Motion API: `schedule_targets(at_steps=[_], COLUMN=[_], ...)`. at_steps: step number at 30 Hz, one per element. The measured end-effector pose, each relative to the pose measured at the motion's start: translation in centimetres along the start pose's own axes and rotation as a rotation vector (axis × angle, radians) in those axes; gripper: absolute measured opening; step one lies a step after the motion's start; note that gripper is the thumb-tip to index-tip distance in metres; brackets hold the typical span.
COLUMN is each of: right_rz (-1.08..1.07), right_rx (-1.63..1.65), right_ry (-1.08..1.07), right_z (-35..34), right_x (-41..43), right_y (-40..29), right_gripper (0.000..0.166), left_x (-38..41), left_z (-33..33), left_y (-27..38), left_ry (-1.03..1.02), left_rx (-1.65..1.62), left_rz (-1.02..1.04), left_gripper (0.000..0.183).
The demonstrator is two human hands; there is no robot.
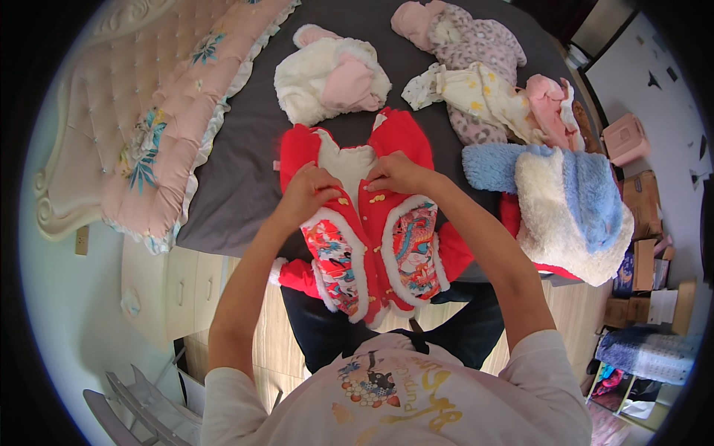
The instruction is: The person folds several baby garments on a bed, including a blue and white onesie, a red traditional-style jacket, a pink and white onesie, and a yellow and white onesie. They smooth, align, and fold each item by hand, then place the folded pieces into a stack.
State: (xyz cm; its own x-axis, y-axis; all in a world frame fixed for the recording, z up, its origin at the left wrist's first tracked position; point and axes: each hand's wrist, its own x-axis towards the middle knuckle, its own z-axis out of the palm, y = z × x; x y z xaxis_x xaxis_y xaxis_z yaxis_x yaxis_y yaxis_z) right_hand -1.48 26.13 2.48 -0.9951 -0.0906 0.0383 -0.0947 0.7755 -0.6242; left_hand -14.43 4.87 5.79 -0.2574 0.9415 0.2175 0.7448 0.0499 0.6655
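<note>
A child's red padded jacket [376, 223] with white fluffy trim and patterned front panels lies over the bed's near edge, its front parted at the neck and its lower part hanging towards my lap. My left hand [313, 189] pinches the front edge near the collar on the left, beside a yellow fastener. Opposite it, my right hand [395, 173] grips the other front edge by a small snap. The pale lining [347, 164] shows between the hands. Red padded parts bulge above them at both sides. The fingertips are partly hidden in the fabric.
A white fluffy garment [304, 83] lies beyond the jacket on the dark bedsheet [245, 134]. Leopard-spotted [479, 50], yellow-patterned [482, 92] and blue-and-white fleece [594, 195] clothes lie at the right. A padded headboard [111, 106] stands left, cardboard boxes [641, 200] far right.
</note>
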Motion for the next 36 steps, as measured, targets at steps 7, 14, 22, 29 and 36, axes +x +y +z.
schedule_targets(at_steps=[7,14,22,29,36], right_rz=[-0.054,-0.025,-0.073,-0.088,-0.078], right_rx=[0.146,0.279,0.212,0.251,0.323], right_ry=[0.333,0.439,0.533,0.56,0.526], right_z=[1.5,3.2,4.5,5.4,5.0], right_x=[-4.7,-7.5,-8.8,-10.1,-10.6], right_y=[-8.9,-12.2,-15.4,-15.8,-15.5], right_gripper=[0.011,0.008,0.009,0.009,0.009], left_x=[-5.0,-8.5,-10.4,-10.4,-9.8], left_z=[2.5,3.3,3.7,4.0,3.5], left_y=[7.7,8.7,9.6,10.1,10.8], left_ry=[0.281,0.391,0.455,0.447,0.362], left_rx=[0.132,0.164,0.235,0.216,0.22], left_rz=[0.276,0.305,0.394,0.41,0.415], left_gripper=[0.014,0.016,0.017,0.018,0.015])
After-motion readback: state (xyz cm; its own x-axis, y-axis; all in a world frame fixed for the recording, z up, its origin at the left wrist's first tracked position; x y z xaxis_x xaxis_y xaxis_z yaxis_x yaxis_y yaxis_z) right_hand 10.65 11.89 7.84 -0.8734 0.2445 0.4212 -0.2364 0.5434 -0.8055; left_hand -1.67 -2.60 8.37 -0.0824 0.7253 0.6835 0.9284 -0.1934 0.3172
